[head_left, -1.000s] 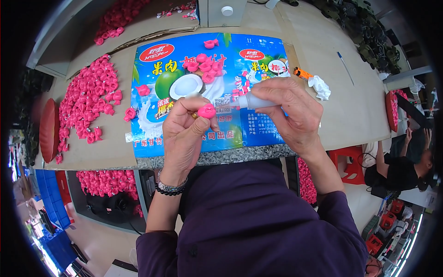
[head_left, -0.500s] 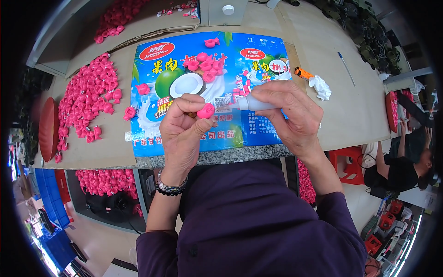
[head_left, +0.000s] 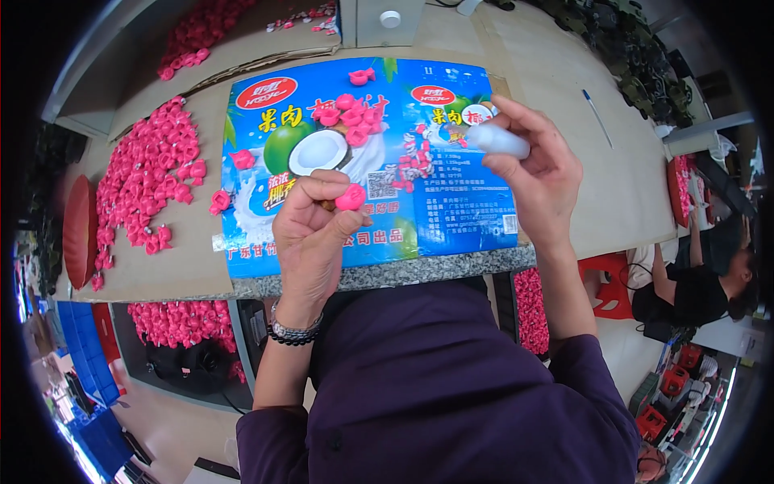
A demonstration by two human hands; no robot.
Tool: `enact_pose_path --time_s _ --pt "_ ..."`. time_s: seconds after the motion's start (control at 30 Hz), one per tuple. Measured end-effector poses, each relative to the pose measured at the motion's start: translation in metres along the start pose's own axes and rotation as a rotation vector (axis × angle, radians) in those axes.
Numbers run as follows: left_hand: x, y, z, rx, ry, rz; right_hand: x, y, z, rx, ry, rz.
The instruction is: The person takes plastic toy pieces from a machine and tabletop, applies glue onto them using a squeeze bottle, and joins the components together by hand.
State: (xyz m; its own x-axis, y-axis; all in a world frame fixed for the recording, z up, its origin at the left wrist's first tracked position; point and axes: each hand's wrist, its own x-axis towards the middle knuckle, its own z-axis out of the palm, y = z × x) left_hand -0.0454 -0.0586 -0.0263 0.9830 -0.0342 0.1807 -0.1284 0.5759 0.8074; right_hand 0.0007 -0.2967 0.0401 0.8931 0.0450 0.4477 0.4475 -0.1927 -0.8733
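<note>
My left hand (head_left: pixel 308 234) pinches a small round pink plastic part (head_left: pixel 350 198) between thumb and fingertips, above the near part of a flat blue printed cardboard sheet (head_left: pixel 322 258). In my right hand (head_left: pixel 542 177) is a small whitish bottle (head_left: pixel 503 143), gripped between thumb and fingers and slightly blurred. It is tilted with its narrow end to the left, over the sheet's right side and apart from the pink part. Between the hands, small pink and white pieces (head_left: pixel 417 160) lie scattered on the sheet. A cluster of pink parts (head_left: pixel 353 117) sits farther back.
A large pile of pink parts (head_left: pixel 149 173) covers the table's left, beside a red tray (head_left: pixel 79 232). A pen (head_left: pixel 597 118) lies at the right. More pink parts (head_left: pixel 184 321) fill a space below the table edge. Another person (head_left: pixel 701 290) is at the far right.
My right hand has moved the bottle right and away from the pink part. It now covers the orange object and crumpled tissue. My left hand keeps its hold, with little shift.
</note>
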Motion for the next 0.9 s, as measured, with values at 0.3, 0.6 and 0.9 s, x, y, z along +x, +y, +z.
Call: enact_pose_path --time_s 0.3,0.6,0.9 --pt "-0.005 0.006 0.006 -0.166 0.065 -0.185 0.026 0.050 -0.045 -0.013 -0.002 0.410" --pt "-0.011 0.001 0.016 -0.176 0.053 -0.224 0.031 0.061 -0.023 -0.653 -0.350 0.095" --pt "-0.010 -0.004 0.019 -0.194 0.040 -0.244 0.023 0.072 -0.015 -0.867 -0.387 -0.158"
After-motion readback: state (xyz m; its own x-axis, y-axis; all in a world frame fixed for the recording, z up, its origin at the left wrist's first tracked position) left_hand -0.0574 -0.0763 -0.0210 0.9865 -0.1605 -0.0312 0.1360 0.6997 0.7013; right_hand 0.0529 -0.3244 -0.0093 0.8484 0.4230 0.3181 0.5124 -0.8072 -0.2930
